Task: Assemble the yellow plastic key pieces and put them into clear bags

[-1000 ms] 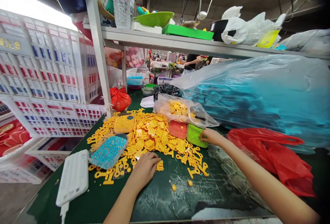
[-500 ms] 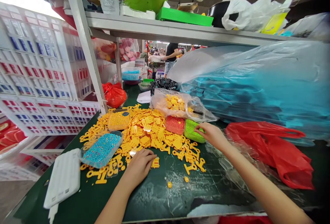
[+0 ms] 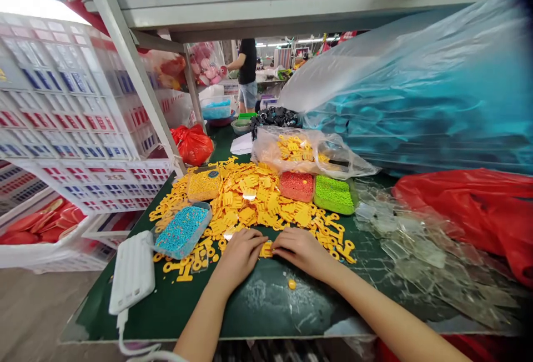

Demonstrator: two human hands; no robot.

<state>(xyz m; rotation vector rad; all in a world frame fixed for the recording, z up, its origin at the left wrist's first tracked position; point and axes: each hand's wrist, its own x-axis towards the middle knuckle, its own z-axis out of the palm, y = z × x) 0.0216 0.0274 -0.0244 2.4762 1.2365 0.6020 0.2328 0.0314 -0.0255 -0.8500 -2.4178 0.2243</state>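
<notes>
left hand [image 3: 238, 259] and right hand [image 3: 300, 251] low at the near edge of a heap of flat yellow plastic pieces [image 3: 250, 201], palms down, fingers lying close together, fingertips of both hands coming in from either side on one small yellow piece [image 3: 266, 249] just between them. no clear pinch on show; whether that piece is gripped or only pressed against the mat impossible to tell from this view. by the look of things, a step of singling out one piece at the edge of the heap, with both hands closed in around it. any lift would call for fingertips working under its edge, with care not to drag the pieces touching it. under all this, a dark green mat [image 3: 266, 309]. just left of the hands, a tray of blue beads [image 3: 182, 231] resting among yellow pieces, with a tray of yellow beads [image 3: 204, 185] farther along the heap's far left. along the far side, a tray of red beads [image 3: 296, 186] and a tray of green beads [image 3: 333, 194], backed by a clear plastic bag of yellow pieces [image 3: 308, 152]. one loose yellow bead [image 3: 292, 283] near the right hand, a white power bank [image 3: 132, 271] near on the left, and clear plastic scraps [image 3: 416, 245] spread to the right, beside a red plastic bag [image 3: 470, 206].
</notes>
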